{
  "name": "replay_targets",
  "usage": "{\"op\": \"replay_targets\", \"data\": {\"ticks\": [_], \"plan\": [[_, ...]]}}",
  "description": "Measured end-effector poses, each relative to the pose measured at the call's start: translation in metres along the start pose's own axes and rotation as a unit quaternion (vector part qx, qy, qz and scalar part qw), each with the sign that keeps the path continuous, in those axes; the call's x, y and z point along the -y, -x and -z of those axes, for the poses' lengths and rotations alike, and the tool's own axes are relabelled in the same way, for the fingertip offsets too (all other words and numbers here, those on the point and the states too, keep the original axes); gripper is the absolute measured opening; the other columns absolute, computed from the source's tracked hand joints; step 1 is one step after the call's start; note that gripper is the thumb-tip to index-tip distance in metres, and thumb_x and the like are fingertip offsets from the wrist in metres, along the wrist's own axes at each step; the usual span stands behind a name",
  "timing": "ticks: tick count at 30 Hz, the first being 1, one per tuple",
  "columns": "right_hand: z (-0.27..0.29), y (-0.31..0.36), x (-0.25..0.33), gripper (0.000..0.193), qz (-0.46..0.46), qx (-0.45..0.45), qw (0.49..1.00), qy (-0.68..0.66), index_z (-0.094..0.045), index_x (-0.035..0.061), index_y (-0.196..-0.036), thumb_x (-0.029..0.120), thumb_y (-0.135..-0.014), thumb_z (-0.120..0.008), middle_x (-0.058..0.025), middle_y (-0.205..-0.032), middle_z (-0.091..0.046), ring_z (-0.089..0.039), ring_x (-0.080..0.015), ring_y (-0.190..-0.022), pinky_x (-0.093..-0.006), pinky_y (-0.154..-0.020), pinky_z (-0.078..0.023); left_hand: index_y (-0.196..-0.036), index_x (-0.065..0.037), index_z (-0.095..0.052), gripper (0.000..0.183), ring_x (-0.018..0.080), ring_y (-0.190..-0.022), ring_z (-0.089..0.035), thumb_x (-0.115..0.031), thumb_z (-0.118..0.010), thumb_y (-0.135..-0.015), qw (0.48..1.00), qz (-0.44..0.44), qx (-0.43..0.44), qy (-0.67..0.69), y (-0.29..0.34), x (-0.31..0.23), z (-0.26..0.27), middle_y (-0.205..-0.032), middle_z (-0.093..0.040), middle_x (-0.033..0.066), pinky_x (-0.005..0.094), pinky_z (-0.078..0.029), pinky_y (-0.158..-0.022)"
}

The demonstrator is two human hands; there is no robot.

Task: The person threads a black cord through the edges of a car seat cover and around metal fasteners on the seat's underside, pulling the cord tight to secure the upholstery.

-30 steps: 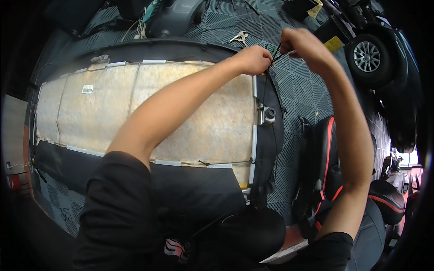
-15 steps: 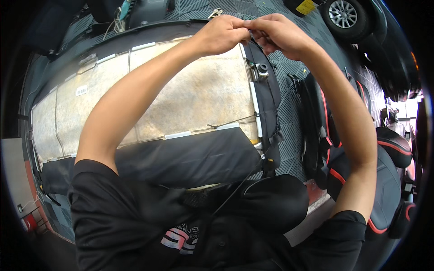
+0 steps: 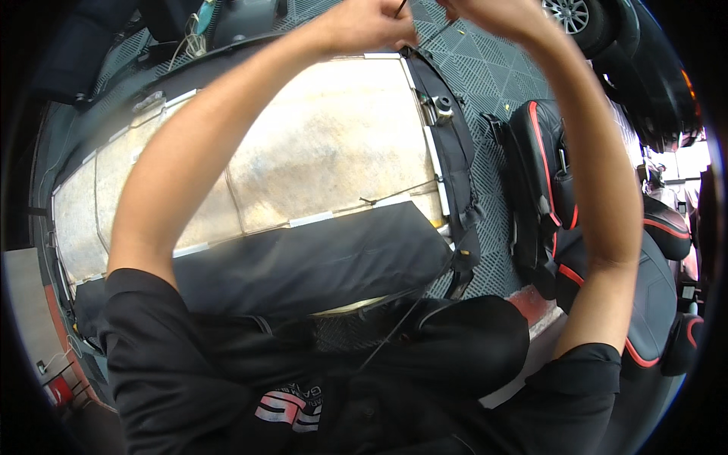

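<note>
A large pale felt-backed car seat cushion (image 3: 318,129) lies before me, its black cover (image 3: 318,258) folded over the near side. White plastic strips (image 3: 432,159) and thin wires run along its edges. Beyond its far right corner, my left hand (image 3: 371,26) is closed, with a thin dark cord (image 3: 400,8) showing at its fingers. My right hand (image 3: 500,14) is to the right of it, the fingers bent together and partly cut off by the upper edge. A dark strand (image 3: 438,32) stretches between the hands; whether the right fingers grip it is unclear.
Black seats with red trim (image 3: 538,152) stand on the right. Behind them is a dark car with a silver wheel (image 3: 569,14). A small black-and-silver fitting (image 3: 442,110) sits at the cushion's right edge. Grey patterned floor tiles (image 3: 493,197) lie between.
My hands have parted from where they met and moved farther away, toward the upper edge. A dark strand now shows between them. The view has shifted slightly.
</note>
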State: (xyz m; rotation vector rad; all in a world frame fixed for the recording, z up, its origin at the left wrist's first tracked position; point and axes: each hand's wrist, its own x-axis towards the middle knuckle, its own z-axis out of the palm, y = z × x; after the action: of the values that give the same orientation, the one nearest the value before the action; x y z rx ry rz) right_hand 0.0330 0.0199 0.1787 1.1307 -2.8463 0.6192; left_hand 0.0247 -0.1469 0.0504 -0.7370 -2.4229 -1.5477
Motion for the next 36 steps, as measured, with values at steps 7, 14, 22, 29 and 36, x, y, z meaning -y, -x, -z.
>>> {"op": "replay_targets", "data": {"ticks": [7, 14, 22, 29, 36], "plan": [[-0.043, 0.022, -0.087, 0.043, 0.097, 0.117, 0.947, -0.282, -0.064, 0.0046, -0.081, 0.044, -0.093, -0.056, -0.0069, -0.079, -0.062, -0.060, -0.0163, -0.075, -0.0319, -0.074, -0.050, -0.069, -0.007, -0.064, 0.023, 0.0087, -0.061, -0.053, -0.024, -0.068, -0.085, 0.985, 0.012, 0.098, -0.139, 0.036, -0.059, 0.076, -0.062, -0.059, 0.0019, 0.0250, -0.043, -0.058], [-0.030, -0.020, -0.057, 0.051, -0.040, 0.049, 0.998, -0.013, -0.062, 0.0075, -0.081, 0.054, -0.097, -0.051, -0.0030, -0.065, -0.055, -0.056, -0.0118, -0.059, -0.0281, -0.056, -0.048, -0.073, -0.009, -0.059, 0.024, 0.0086, -0.068, -0.060, -0.027, -0.069, -0.085, 0.998, 0.070, -0.004, 0.005, 0.070, -0.037, 0.096, -0.068, -0.061, 0.0012, 0.0267, -0.046, -0.067], [0.076, -0.054, 0.106, 0.038, 0.411, 0.054, 0.906, 0.091, -0.064, 0.0072, -0.089, 0.043, -0.096, -0.053, -0.0027, -0.070, -0.056, -0.056, -0.0125, -0.060, -0.0314, -0.060, -0.051, -0.083, 0.000, -0.064, 0.014, 0.0169, -0.073, -0.064, -0.014, -0.068, -0.081, 0.981, -0.089, -0.041, 0.169, 0.078, -0.171, 0.149, -0.078, -0.066, 0.0107, 0.0290, -0.052, -0.065], [-0.030, 0.030, -0.077, 0.050, -0.059, 0.022, 0.979, -0.193, -0.058, 0.0121, -0.066, 0.057, -0.086, -0.067, 0.0008, -0.059, -0.046, -0.046, -0.0102, -0.051, -0.0280, -0.051, -0.042, -0.068, -0.012, -0.048, 0.028, 0.0129, -0.072, -0.058, -0.024, -0.053, -0.093, 0.999, -0.009, -0.019, 0.041, 0.145, -0.108, 0.206, -0.065, -0.053, 0.0033, 0.0440, -0.041, -0.106], [0.099, -0.010, 0.128, 0.057, 0.206, -0.081, 0.963, 0.154, -0.061, 0.0069, -0.069, 0.061, -0.087, -0.062, -0.0024, -0.059, -0.049, -0.049, -0.0121, -0.052, -0.0312, -0.050, -0.044, -0.077, -0.008, -0.054, 0.027, 0.0156, -0.076, -0.060, -0.026, -0.049, -0.097, 0.968, -0.076, 0.075, 0.227, 0.127, -0.139, 0.276, -0.071, -0.055, 0.0069, 0.0472, -0.038, -0.093]]}}
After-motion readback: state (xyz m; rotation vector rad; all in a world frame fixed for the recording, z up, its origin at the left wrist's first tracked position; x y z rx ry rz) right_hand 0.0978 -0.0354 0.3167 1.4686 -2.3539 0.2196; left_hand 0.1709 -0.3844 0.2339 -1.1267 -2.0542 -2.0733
